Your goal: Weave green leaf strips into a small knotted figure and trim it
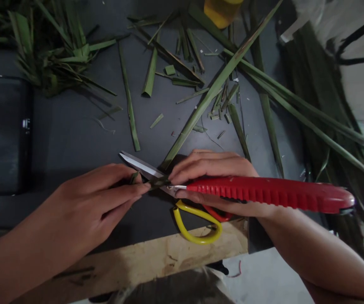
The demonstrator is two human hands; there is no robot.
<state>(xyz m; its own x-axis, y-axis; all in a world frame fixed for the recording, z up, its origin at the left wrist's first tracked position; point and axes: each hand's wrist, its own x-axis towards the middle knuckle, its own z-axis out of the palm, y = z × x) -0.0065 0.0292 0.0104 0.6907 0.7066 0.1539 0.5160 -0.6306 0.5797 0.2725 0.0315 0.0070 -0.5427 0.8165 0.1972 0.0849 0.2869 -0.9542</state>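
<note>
A short green leaf strip [159, 182] is pinched between the fingertips of my left hand [102, 196], its folded end curling up beside the thumb. My right hand [213, 166] grips what looks like a red utility knife [264, 194], its ribbed body slanting back over my wrist. The knife's narrow metal tip meets the strip, and my right fingertips are close by. Beneath both hands lie scissors [140, 165] with one yellow and one red handle loop, blades pointing up left. A long leaf blade [209, 97] runs from near my right fingertips toward the top right.
Leaf strips and small offcuts [223, 101] litter the dark tabletop [83, 126]. A leaf heap [55, 50] is at upper left, above a black tray-like object [1, 135]. Long leaves [321, 93] lie along the right. A yellow object [221, 12] stands at the back. Wood edging [156, 261] borders the front.
</note>
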